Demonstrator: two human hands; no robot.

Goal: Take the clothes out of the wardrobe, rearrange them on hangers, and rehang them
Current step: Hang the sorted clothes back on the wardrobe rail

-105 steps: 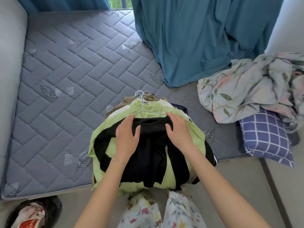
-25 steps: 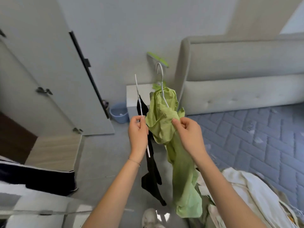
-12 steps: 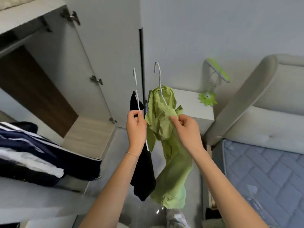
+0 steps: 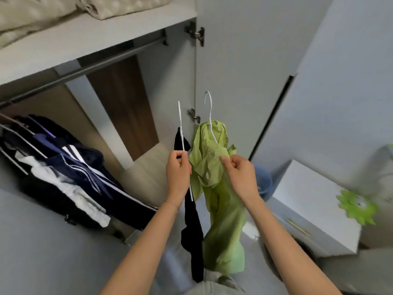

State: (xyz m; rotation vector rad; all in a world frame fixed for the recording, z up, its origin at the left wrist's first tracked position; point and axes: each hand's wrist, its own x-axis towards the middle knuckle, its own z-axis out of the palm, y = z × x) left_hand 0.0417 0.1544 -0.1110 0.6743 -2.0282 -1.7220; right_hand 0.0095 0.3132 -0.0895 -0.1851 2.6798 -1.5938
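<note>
My left hand (image 4: 178,171) pinches a white wire hanger (image 4: 181,126) that carries a black garment (image 4: 194,235) hanging down. To its right, my right hand (image 4: 241,175) grips the shoulder of a light green jacket (image 4: 221,211) on a second white hanger (image 4: 210,116), whose hook points up. Both garments hang in front of the open wardrobe (image 4: 119,99). The wardrobe's grey rail (image 4: 110,60) runs above and to the left of the hangers.
Dark navy and white clothes (image 4: 70,177) hang on the rail at the left. Folded beige bedding (image 4: 42,15) lies on the top shelf. The open wardrobe door (image 4: 244,71) stands behind the hangers. A white bedside cabinet (image 4: 314,209) and a blue bin (image 4: 263,179) sit at the right.
I have turned from the bed toward the wardrobe, carrying both hangers. The rail and hung clothes have come into view, and the hangers sit slightly higher.
</note>
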